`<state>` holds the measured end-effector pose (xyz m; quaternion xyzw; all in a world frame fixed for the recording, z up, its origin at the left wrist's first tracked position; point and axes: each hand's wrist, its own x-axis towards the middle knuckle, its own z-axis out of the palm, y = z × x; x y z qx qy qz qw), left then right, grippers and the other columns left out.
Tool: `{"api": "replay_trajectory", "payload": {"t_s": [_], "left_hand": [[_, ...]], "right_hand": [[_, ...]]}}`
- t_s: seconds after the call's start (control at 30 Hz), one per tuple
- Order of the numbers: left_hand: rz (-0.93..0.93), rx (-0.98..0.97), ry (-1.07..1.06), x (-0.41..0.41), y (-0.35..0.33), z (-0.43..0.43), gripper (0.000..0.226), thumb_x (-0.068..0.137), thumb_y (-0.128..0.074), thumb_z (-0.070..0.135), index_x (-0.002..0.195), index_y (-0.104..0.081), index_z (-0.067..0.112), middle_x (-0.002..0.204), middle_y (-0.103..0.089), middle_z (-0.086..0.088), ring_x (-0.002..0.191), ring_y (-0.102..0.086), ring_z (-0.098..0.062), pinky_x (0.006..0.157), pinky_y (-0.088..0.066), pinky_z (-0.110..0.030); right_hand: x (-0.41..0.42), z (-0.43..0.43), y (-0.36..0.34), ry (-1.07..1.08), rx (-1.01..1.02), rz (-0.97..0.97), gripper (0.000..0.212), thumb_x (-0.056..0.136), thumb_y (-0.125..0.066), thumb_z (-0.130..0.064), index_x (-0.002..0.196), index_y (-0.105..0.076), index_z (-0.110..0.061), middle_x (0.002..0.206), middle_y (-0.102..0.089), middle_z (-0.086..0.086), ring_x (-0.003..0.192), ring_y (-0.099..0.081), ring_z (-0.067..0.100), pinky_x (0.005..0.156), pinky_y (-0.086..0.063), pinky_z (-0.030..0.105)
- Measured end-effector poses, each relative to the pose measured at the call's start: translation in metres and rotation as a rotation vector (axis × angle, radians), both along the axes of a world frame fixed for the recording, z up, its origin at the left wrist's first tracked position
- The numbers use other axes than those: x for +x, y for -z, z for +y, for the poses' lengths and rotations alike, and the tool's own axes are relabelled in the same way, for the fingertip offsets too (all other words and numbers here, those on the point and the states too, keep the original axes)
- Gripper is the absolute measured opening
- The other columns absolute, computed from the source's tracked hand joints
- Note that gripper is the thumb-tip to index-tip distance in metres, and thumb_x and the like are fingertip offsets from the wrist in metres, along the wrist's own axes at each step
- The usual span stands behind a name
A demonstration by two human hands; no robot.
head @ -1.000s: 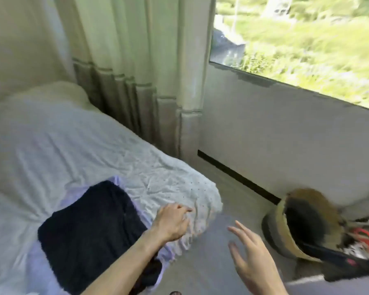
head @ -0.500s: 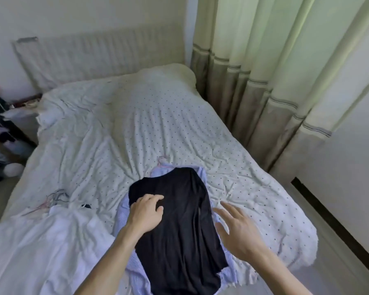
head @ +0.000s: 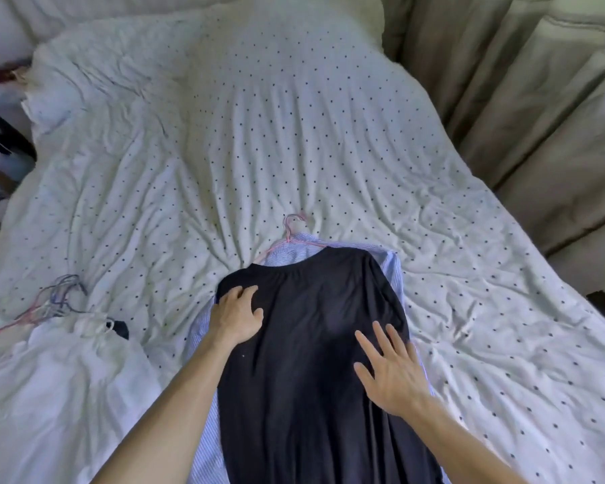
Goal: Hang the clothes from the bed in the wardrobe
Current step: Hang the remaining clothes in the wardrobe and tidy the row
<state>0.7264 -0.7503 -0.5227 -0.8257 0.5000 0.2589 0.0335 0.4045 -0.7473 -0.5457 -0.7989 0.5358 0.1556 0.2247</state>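
A black garment (head: 315, 344) lies flat on the dotted white bed (head: 259, 134), on top of a light blue striped shirt (head: 392, 267) that sits on a pink hanger (head: 290, 228). My left hand (head: 236, 314) rests on the black garment's left shoulder with its fingers curled into the cloth. Over the garment's right side my right hand (head: 388, 368) lies spread with straight fingers. A white garment (head: 49, 379) lies crumpled at the bed's near left.
A bundle of wire hangers (head: 55, 298) lies on the bed at the left, next to a small dark item (head: 121, 329). Beige curtains (head: 521, 82) hang along the right side. Clutter stands at the left edge beside the bed.
My view has swung from the window and floor to the bed and come closer. Both hands have moved onto the black garment; the right hand now lies on its right side.
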Motion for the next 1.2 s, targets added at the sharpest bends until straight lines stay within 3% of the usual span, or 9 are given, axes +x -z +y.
{"api": "replay_trajectory", "payload": {"t_s": [0.07, 0.17, 0.33, 0.43, 0.53, 0.6, 0.7, 0.97, 1.2], "left_hand": [[-0.029, -0.010, -0.035, 0.013, 0.036, -0.020, 0.067, 0.096, -0.050, 0.039, 0.156, -0.025, 0.025, 0.163, -0.019, -0.010, 0.149, -0.020, -0.029, 0.120, -0.021, -0.047], [-0.104, -0.105, -0.103, 0.027, 0.077, -0.038, 0.065, 0.097, -0.048, 0.040, 0.156, -0.025, 0.023, 0.163, -0.018, -0.009, 0.148, -0.019, -0.032, 0.118, -0.019, -0.052], [-0.116, -0.020, -0.160, 0.058, 0.111, -0.063, 0.053, 0.102, -0.042, 0.042, 0.148, -0.037, 0.017, 0.148, -0.040, -0.017, 0.136, -0.036, -0.038, 0.111, -0.028, -0.052], [-0.126, -0.079, -0.181, 0.068, 0.105, -0.078, 0.038, 0.100, -0.051, 0.034, 0.126, -0.055, 0.007, 0.127, -0.054, -0.024, 0.119, -0.049, -0.043, 0.100, -0.040, -0.051], [-0.045, -0.149, -0.252, 0.059, 0.081, -0.086, 0.031, 0.095, -0.055, 0.031, 0.120, -0.061, 0.016, 0.121, -0.059, -0.017, 0.113, -0.054, -0.039, 0.092, -0.044, -0.045], [0.060, -0.162, -0.250, 0.048, 0.060, -0.079, 0.034, 0.091, -0.055, 0.039, 0.121, -0.064, 0.024, 0.122, -0.061, -0.010, 0.112, -0.058, -0.034, 0.091, -0.047, -0.042], [0.207, -0.203, -0.224, 0.031, 0.014, -0.064, 0.044, 0.086, -0.056, 0.062, 0.117, -0.069, 0.034, 0.118, -0.065, -0.001, 0.110, -0.061, -0.025, 0.095, -0.049, -0.040], [0.388, -0.300, -0.098, -0.064, -0.153, 0.002, 0.027, 0.086, -0.065, 0.059, 0.100, -0.077, 0.040, 0.107, -0.073, 0.018, 0.104, -0.066, -0.011, 0.077, -0.043, -0.024], [0.650, -0.173, 0.293, -0.186, -0.277, 0.049, 0.007, 0.073, -0.072, 0.067, 0.072, -0.071, 0.061, 0.086, -0.072, 0.031, 0.089, -0.063, 0.012, 0.085, -0.047, -0.021]], "right_hand": [[0.001, -0.003, 0.043, 0.034, -0.022, 0.013, 0.069, 0.092, -0.019, -0.064, 0.157, -0.018, -0.039, 0.167, -0.006, 0.002, 0.154, -0.007, 0.027, 0.116, -0.022, 0.061], [-0.007, 0.010, 0.088, 0.028, -0.054, 0.050, 0.068, 0.096, -0.028, -0.062, 0.158, -0.013, -0.038, 0.168, -0.004, 0.000, 0.154, -0.003, 0.023, 0.115, -0.018, 0.065], [-0.010, 0.015, 0.109, 0.015, -0.104, 0.039, 0.069, 0.098, -0.030, -0.060, 0.158, -0.006, -0.037, 0.168, 0.002, -0.002, 0.154, 0.002, 0.021, 0.118, -0.012, 0.063], [-0.009, 0.015, 0.114, 0.036, -0.060, 0.024, 0.068, 0.098, -0.028, -0.061, 0.158, -0.005, -0.038, 0.168, 0.004, -0.004, 0.154, 0.004, 0.020, 0.118, -0.009, 0.062], [-0.007, 0.006, 0.104, 0.048, 0.039, 0.029, 0.069, 0.097, -0.023, -0.063, 0.157, 0.003, -0.042, 0.165, 0.019, -0.008, 0.152, 0.016, 0.016, 0.119, 0.001, 0.061], [-0.005, 0.004, 0.085, 0.078, 0.154, 0.032, 0.070, 0.098, -0.026, -0.064, 0.156, 0.007, -0.043, 0.162, 0.027, -0.009, 0.150, 0.022, 0.014, 0.120, 0.006, 0.058], [-0.004, 0.006, 0.034, 0.283, 0.233, -0.098, 0.070, 0.098, -0.035, -0.062, 0.158, -0.010, -0.036, 0.166, 0.011, -0.005, 0.153, 0.007, 0.014, 0.123, -0.004, 0.046], [-0.085, 0.069, -0.139, 0.715, -0.100, -0.389, 0.060, 0.093, -0.056, -0.052, 0.146, -0.044, -0.027, 0.163, -0.020, -0.012, 0.144, -0.037, 0.018, 0.107, -0.039, 0.037], [-0.198, 0.157, -0.263, 0.720, -0.509, -0.267, 0.063, 0.098, -0.041, -0.057, 0.155, -0.025, -0.036, 0.165, -0.015, -0.008, 0.153, -0.011, 0.016, 0.121, -0.024, 0.047]]}}
